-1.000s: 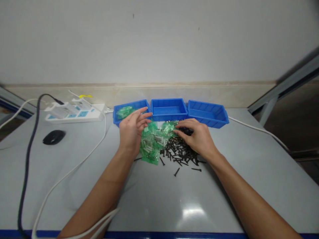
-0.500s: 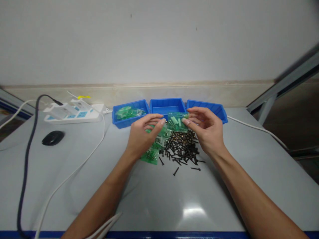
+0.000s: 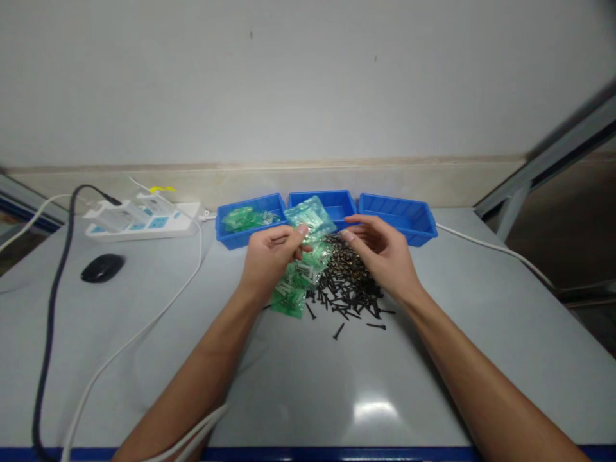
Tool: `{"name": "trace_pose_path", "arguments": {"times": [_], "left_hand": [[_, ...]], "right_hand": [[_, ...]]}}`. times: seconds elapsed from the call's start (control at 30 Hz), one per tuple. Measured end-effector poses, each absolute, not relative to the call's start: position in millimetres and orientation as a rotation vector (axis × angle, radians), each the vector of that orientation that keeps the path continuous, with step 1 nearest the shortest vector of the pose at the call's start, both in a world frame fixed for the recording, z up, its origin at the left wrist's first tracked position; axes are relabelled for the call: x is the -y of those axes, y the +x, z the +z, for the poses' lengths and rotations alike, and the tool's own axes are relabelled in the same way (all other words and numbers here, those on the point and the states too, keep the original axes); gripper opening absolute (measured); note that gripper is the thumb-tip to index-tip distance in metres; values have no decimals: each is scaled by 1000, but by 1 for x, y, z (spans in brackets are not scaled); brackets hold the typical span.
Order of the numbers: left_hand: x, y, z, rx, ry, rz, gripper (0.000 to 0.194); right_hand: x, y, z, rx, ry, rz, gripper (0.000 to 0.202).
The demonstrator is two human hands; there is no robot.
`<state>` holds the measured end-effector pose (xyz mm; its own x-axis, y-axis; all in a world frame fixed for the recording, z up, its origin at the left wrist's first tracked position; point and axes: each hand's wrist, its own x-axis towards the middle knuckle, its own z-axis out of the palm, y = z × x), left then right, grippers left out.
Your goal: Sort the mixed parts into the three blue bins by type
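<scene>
A small green plastic bag with pale pieces inside is pinched by its lower edge between the thumb and fingers of my left hand. It is raised in front of the middle blue bin. My right hand is apart from the bag, to its right, with thumb and fingers parted and nothing between them. Below it lies a heap of dark screws. More green bags lie on the table beside the screws, partly behind my left hand.
The left blue bin holds several green bags. The right blue bin stands by the wall. At the left are a white power strip with plugs, a black mouse, a dark cable and a white cable.
The green bag has passed from my right hand to my left hand and moved left and up. My right hand has let go and shifted slightly left.
</scene>
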<state>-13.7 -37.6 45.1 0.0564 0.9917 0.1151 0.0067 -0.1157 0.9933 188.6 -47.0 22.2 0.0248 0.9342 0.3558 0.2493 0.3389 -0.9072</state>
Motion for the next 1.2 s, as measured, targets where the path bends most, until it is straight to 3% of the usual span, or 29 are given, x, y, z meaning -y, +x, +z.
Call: {"name": "trace_pose_path", "arguments": {"times": [0.13, 0.27, 0.4, 0.63, 1.2], "left_hand": [[27, -18, 40, -1116, 783, 1569, 26], [21, -26, 41, -1049, 425, 1657, 5], [23, -27, 45, -1038, 336, 1593, 14], [27, -23, 46, -1076, 525, 1540, 21], [43, -12, 42, -1376, 1752, 1250, 22]], "right_hand": [[49, 189, 18, 1951, -1171, 438, 26], [48, 189, 11, 2159, -1146, 376, 31], [46, 189, 7, 2154, -1144, 384, 25], [45, 189, 8, 1974, -1241, 448, 22], [45, 183, 2, 1888, -1301, 359, 18]]}}
